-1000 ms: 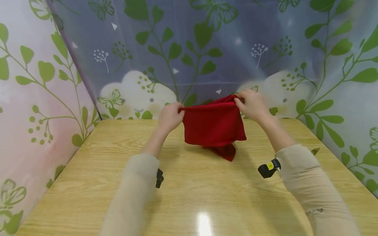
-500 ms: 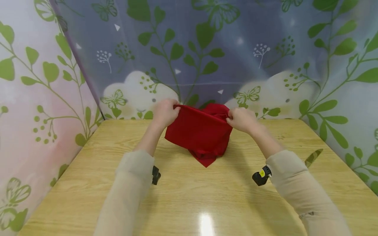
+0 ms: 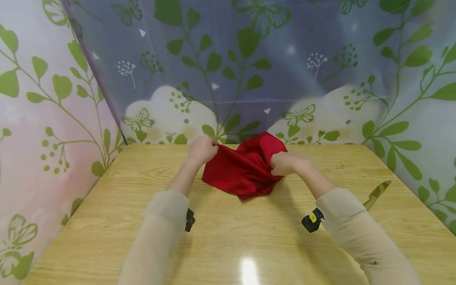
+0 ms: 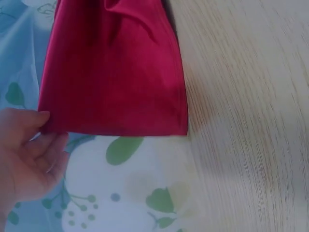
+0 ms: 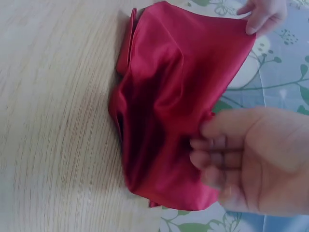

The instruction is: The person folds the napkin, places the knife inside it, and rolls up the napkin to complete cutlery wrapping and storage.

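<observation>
A shiny red cloth hangs bunched between both hands over the far middle of the table. My left hand pinches its upper left corner between thumb and fingers. In the left wrist view, a flat panel of the cloth with a straight hem drops from that hand. On the other side, my right hand grips the gathered upper edge with curled fingers. The right wrist view shows deep folds in the cloth beside the right hand, thumb tip at its edge. The lower part reaches down near the tabletop.
A wooden table stretches beneath both arms. On its right side lies a knife, partly hidden behind the right sleeve. Printed sheets with leaves and butterflies rise along the back and sides. Each wrist carries a small black camera.
Both hands have come down toward the table, the right one further and a little left. The stretched cloth has slackened and crumpled, and more of the knife shows.
</observation>
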The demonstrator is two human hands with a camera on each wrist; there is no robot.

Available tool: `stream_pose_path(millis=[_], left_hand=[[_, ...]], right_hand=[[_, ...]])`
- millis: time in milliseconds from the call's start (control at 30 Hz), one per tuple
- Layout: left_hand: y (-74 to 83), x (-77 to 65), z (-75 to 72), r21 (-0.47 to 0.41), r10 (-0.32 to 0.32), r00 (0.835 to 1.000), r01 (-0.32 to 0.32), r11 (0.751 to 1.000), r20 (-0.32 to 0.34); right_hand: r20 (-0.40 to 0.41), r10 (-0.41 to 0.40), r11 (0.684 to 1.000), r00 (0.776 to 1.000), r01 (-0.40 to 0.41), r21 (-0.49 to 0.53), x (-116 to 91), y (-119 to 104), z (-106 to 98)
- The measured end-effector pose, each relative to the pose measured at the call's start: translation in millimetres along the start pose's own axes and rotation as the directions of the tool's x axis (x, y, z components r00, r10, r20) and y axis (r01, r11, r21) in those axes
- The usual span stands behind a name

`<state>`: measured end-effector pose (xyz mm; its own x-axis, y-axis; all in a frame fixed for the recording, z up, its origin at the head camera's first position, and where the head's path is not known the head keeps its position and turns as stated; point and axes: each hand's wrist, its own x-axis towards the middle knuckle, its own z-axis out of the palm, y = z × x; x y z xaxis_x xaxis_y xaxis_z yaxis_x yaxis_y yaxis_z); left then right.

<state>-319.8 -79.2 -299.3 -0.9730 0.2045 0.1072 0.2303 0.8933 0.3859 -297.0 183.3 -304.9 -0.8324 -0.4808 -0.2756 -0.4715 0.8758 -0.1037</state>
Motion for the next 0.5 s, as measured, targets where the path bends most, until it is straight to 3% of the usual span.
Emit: stream_pose_path(millis=[133,233,367,500], left_hand=[[2.1,0.4,-0.3,-0.116,-0.001,0.999,-0.006,0.993,-0.054],[5.0,0.3,-0.7,-0.183,0.012,0.995,-0.030,0.983,-0.100],[10.1,0.0,0.5,-0.270,0.045,0.988,-0.084,0.959,-0.148],[17.3,-1.2,4.4,-0.367,0.035,0.982,-0.103,0.924,-0.188]], right_hand=[[0.101,-0.114,0.987,0.988,0.102,0.121,0.0,-5.6,1.7],[0.083,-0.130,0.982,0.988,0.118,0.145,0.6,-8.8,0.6],[-0.145,-0.104,0.987,0.984,0.120,0.108,5.1,-13.9,-6.7],[-0.367,-0.027,0.982,0.930,0.093,0.165,15.5,-24.1,-17.7]])
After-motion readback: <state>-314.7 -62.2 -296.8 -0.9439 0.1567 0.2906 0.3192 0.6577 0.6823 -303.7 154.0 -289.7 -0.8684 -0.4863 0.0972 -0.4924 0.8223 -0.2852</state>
